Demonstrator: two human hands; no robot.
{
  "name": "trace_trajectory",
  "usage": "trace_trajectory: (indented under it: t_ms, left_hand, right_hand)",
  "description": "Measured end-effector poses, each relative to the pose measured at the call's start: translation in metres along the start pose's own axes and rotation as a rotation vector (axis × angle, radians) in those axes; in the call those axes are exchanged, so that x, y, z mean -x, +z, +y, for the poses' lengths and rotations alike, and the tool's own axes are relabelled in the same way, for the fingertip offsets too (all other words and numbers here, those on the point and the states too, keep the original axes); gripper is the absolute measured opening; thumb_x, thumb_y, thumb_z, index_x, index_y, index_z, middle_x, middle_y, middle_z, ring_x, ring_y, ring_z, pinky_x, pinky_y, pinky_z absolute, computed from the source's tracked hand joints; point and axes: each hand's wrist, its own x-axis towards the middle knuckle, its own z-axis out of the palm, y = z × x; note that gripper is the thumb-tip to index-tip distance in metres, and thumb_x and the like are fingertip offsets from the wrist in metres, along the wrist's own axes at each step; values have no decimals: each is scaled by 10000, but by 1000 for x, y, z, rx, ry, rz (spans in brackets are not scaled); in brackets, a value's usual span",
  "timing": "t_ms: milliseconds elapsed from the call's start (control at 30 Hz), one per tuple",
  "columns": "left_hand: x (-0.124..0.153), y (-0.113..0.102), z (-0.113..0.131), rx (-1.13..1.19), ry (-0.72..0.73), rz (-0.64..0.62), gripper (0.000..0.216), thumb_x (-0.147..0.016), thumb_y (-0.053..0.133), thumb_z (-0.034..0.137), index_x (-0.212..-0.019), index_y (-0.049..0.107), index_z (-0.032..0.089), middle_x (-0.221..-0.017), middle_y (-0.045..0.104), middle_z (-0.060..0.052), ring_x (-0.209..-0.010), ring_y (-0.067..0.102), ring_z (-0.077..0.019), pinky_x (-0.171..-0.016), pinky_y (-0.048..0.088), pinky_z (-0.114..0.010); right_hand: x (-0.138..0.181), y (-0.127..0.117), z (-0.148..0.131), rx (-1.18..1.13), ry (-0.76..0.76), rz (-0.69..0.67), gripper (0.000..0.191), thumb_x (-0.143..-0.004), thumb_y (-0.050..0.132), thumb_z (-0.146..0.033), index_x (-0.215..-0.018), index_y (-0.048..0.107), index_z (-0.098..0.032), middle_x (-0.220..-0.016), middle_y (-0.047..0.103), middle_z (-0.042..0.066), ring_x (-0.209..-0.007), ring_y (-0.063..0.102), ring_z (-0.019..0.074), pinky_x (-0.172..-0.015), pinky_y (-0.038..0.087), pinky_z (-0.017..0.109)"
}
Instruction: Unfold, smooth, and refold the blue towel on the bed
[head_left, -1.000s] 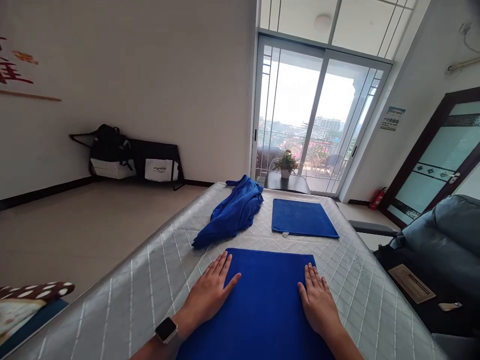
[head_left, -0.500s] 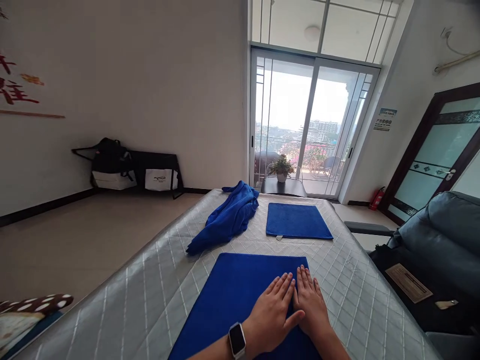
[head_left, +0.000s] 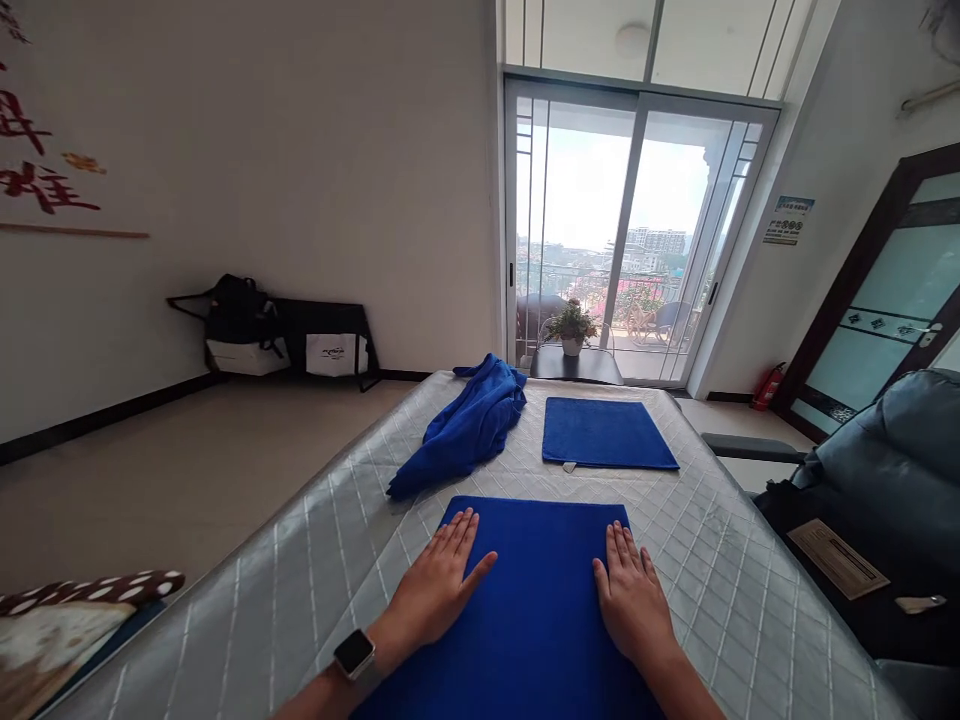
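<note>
A blue towel (head_left: pixel 536 600) lies spread flat on the quilted silver-grey mattress (head_left: pixel 315 580) in front of me. My left hand (head_left: pixel 441 575), with a watch (head_left: pixel 354 655) on its wrist, rests palm down on the towel's left edge, fingers stretched out and thumb apart. On the towel's right edge my right hand (head_left: pixel 634 595) lies flat, fingers extended. Neither hand grips anything. Beyond them, a folded blue towel (head_left: pixel 607 433) with a small white tag lies flat at the right. A crumpled blue cloth (head_left: pixel 469 425) lies in a heap to the left.
A dark armchair (head_left: pixel 885 480) stands close along the mattress's right side, with a brown card (head_left: pixel 838 557) on it. A potted plant (head_left: pixel 572 328) stands on a dark chair beyond the far end. A spotted brown blanket (head_left: pixel 90 600) is at the lower left.
My left hand has slid left across the towel, from beside my right hand to the left edge. My right hand stays on the right edge. The view has shifted slightly.
</note>
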Motion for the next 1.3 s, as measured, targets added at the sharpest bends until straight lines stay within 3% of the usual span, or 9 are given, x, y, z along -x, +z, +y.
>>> trace_trajectory:
  t_ms: [133, 833, 967, 1133, 1300]
  left_hand:
    - [6, -1, -11, -7, -8, 43, 763, -975, 266, 634, -1541, 248, 122, -1600, 299, -140, -1470, 278, -282, -1185, 293, -474]
    - [7, -15, 3, 79, -77, 5, 816, -956, 232, 670, -1530, 276, 92, -1603, 268, -144, -1482, 232, -289, -1208, 249, -467]
    - [6, -14, 3, 70, -77, 3, 840, -953, 229, 676, -1520, 291, 59, -1596, 269, -168, -1481, 232, -294, -1207, 247, -479]
    - [6, -9, 2, 66, -64, 39, 825, -953, 252, 669, -1516, 307, 68, -1587, 299, -175, -1478, 247, -295, -1202, 253, -477]
    - [6, -4, -1, 49, -48, 80, 807, -954, 277, 662, -1510, 330, 79, -1579, 321, -169, -1471, 267, -296, -1193, 275, -485]
  right_hand:
    - [-1, 3, 0, 14, 12, 0, 643, -983, 157, -401, -1546, 190, -92, -1624, 164, 59, -1505, 119, 176, -1220, 105, 416]
    - [-4, 7, 4, 137, -34, 14, 664, -978, 124, -409, -1548, 179, -71, -1629, 171, 72, -1502, 122, 176, -1217, 149, 427]
    - [13, 3, 2, 140, -28, 26, 657, -982, 151, -422, -1545, 205, -87, -1627, 178, 69, -1503, 117, 186, -1221, 131, 440]
    - [46, 17, 8, 63, -8, 16, 668, -992, 151, -477, -1555, 185, -119, -1628, 170, 57, -1498, 136, 185, -1216, 178, 434]
    - [56, 23, 8, 38, 1, -6, 669, -991, 178, -469, -1554, 174, -107, -1630, 150, 63, -1498, 140, 200, -1217, 176, 448]
